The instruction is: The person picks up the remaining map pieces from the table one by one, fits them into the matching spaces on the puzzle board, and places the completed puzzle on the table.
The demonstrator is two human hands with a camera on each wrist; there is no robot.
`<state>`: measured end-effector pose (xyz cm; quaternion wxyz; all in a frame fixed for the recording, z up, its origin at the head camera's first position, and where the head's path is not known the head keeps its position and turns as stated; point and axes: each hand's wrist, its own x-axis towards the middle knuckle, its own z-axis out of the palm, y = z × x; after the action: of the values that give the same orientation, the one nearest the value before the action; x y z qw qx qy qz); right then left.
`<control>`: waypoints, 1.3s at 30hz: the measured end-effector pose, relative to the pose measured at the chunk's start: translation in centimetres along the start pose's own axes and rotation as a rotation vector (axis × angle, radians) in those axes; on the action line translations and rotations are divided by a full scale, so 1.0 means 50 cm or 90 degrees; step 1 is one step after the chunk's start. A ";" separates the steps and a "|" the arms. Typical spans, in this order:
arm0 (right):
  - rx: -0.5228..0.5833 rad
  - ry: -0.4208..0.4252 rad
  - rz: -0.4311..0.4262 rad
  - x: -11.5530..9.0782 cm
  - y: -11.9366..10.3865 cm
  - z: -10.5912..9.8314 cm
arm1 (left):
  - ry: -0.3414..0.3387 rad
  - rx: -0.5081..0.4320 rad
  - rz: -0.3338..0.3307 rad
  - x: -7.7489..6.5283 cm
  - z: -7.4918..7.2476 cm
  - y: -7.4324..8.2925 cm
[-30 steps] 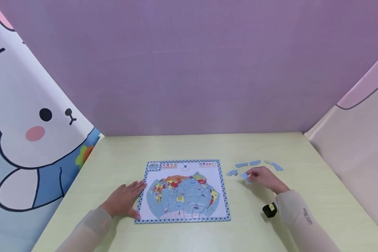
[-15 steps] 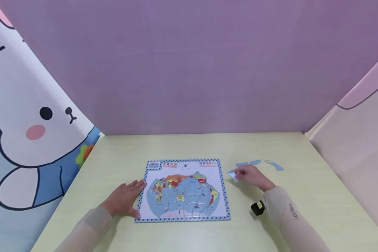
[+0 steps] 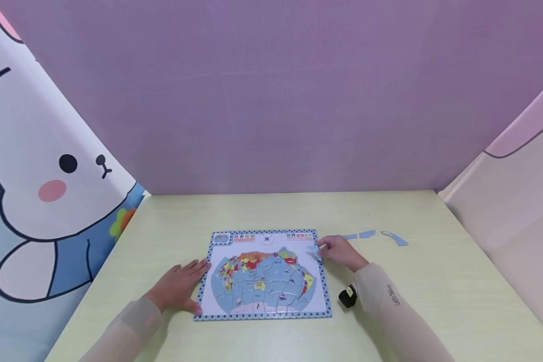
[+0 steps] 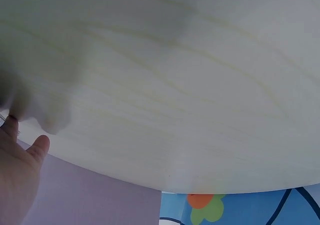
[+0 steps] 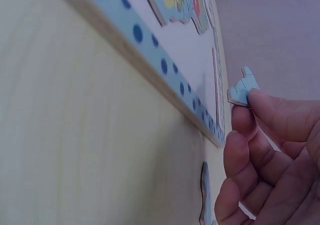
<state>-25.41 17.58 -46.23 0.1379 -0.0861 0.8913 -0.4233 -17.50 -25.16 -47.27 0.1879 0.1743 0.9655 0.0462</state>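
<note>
A map puzzle board (image 3: 262,318) with a spotted blue border lies on the table, most of its world map filled with fitted pieces. My left hand (image 3: 177,285) rests with spread fingers at the board's left edge. In the head view, my right hand (image 3: 341,251) is over the board's upper right border. Thumb and index finger pinch a light blue puzzle piece (image 5: 243,90), raised above the board in the right wrist view. The left wrist view catches only part of the left hand (image 4: 20,165) at its lower left.
Loose blue puzzle pieces lie right of the board, among them a short one (image 3: 367,234) and a curved one (image 3: 394,238). Another piece (image 5: 205,195) lies below the right hand in its wrist view. A purple backdrop (image 3: 271,100) stands behind the table (image 3: 434,281).
My right hand has moved left from among the loose pieces to the board's right border, carrying the pinched puzzle piece. The left hand stays where it was.
</note>
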 end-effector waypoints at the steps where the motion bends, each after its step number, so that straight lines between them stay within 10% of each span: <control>1: 0.008 -0.003 0.004 0.001 -0.003 0.003 | -0.001 0.000 0.000 0.000 -0.001 0.001; 16: -0.014 -0.099 0.020 -0.002 -0.020 0.026 | 0.000 0.006 0.003 0.001 -0.003 0.001; 39: -0.113 -0.106 0.030 -0.009 -0.043 0.041 | 0.005 -0.001 0.007 0.000 -0.003 0.002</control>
<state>-24.28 14.87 -45.72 0.2134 -0.1116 0.9124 -0.3309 -17.53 -25.05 -47.14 0.1839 0.1795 0.9652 0.0490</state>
